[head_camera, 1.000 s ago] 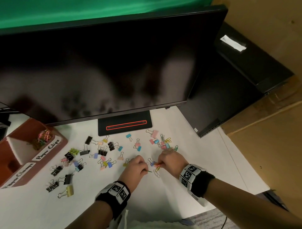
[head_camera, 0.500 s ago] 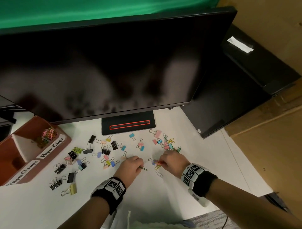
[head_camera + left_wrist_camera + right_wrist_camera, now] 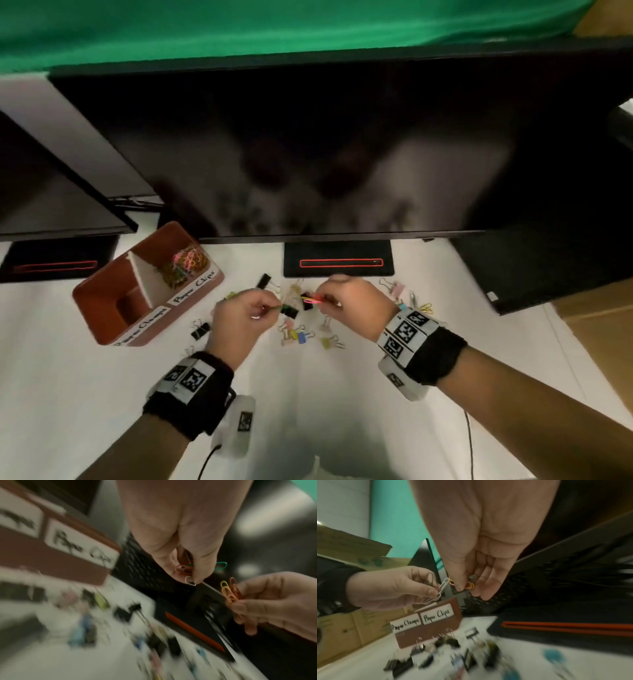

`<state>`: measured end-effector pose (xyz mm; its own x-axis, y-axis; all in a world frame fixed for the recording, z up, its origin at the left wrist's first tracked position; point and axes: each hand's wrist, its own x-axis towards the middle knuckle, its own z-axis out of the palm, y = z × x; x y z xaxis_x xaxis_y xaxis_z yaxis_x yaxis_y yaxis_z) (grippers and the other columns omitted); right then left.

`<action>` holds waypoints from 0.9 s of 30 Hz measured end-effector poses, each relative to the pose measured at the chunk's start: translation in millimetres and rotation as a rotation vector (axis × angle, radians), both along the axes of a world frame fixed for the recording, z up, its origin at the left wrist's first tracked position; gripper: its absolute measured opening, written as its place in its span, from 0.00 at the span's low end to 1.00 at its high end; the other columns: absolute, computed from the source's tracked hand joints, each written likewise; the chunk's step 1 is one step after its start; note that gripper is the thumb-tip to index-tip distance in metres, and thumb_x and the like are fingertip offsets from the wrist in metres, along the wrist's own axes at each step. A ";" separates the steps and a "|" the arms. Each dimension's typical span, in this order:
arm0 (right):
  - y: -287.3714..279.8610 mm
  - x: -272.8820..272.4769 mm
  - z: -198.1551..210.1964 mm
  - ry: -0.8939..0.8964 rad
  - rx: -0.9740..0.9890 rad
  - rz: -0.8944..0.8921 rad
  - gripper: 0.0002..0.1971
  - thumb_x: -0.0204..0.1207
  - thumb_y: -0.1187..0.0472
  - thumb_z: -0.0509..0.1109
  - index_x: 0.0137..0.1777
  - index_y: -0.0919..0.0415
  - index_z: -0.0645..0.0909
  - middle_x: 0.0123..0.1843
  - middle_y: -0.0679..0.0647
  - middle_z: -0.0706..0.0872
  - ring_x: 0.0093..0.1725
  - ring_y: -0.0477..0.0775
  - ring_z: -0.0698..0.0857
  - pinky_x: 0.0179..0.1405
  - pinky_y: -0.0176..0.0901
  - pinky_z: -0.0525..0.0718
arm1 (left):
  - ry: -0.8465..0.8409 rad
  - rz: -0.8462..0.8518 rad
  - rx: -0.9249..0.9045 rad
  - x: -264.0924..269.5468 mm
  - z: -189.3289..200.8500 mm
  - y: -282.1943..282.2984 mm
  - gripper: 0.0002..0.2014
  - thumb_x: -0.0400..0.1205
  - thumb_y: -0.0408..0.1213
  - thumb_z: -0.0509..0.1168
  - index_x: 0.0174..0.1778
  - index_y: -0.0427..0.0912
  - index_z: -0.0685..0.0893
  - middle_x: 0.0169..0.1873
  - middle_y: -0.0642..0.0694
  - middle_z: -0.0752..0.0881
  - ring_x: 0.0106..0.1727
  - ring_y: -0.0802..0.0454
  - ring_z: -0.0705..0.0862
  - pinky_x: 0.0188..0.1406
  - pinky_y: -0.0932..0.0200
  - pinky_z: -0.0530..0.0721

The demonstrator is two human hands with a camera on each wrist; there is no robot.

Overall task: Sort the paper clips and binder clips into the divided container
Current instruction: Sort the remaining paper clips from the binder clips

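Both hands are being raised off the table since earlier. Paper clips (image 3: 221, 565) are being pinched in the left hand (image 3: 239, 317), orange ones (image 3: 230, 593) in the right hand (image 3: 356, 305), right of the container (image 3: 113, 301). Loosely pinched clips are likely being risked over the binder clips (image 3: 298, 334).

The head view looks steeply down from above and behind both hands, onto the white table (image 3: 68, 394). Each wrist view sits close behind its own palm, looking along the fingers, with the other hand opposite. All three share the divided container (image 3: 102, 308) beyond the left hand (image 3: 239, 318).
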<state>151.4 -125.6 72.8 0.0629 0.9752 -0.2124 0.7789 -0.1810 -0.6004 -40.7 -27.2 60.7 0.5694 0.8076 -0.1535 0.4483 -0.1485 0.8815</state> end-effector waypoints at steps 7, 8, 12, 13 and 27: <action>152.4 -105.0 23.8 0.009 0.078 0.105 0.12 0.79 0.59 0.64 0.59 0.60 0.82 0.56 0.61 0.84 0.53 0.62 0.84 0.53 0.51 0.83 | 0.212 0.343 0.128 -78.9 21.8 120.9 0.04 0.71 0.37 0.75 0.36 0.45 0.86 0.33 0.49 0.88 0.38 0.45 0.87 0.45 0.52 0.84; 172.0 -118.6 19.4 -0.007 0.054 0.107 0.12 0.79 0.59 0.64 0.59 0.60 0.82 0.56 0.61 0.83 0.54 0.62 0.84 0.53 0.51 0.82 | 0.262 0.329 0.079 -82.2 18.8 130.2 0.04 0.72 0.37 0.74 0.39 0.44 0.87 0.35 0.47 0.88 0.39 0.44 0.87 0.45 0.52 0.83; 217.7 -151.5 -3.1 -0.025 -0.121 0.068 0.14 0.79 0.58 0.65 0.62 0.61 0.79 0.58 0.63 0.85 0.58 0.65 0.84 0.53 0.50 0.82 | 0.421 0.205 -0.083 -90.3 3.1 146.7 0.10 0.73 0.34 0.72 0.50 0.38 0.87 0.47 0.38 0.90 0.50 0.40 0.87 0.52 0.50 0.85; 219.2 -153.1 -5.3 -0.019 -0.140 0.060 0.15 0.79 0.58 0.66 0.64 0.62 0.77 0.59 0.63 0.85 0.58 0.65 0.84 0.54 0.50 0.82 | 0.432 0.178 -0.088 -93.5 1.3 148.0 0.11 0.74 0.32 0.70 0.52 0.37 0.86 0.50 0.38 0.89 0.53 0.41 0.86 0.57 0.48 0.84; -5.9 3.4 -39.1 -0.106 -0.119 -0.121 0.13 0.80 0.51 0.64 0.63 0.49 0.80 0.60 0.48 0.82 0.59 0.50 0.81 0.62 0.44 0.80 | 0.141 -0.370 0.033 -8.7 -8.2 14.8 0.08 0.80 0.35 0.64 0.52 0.52 0.83 0.44 0.55 0.85 0.41 0.64 0.82 0.42 0.74 0.78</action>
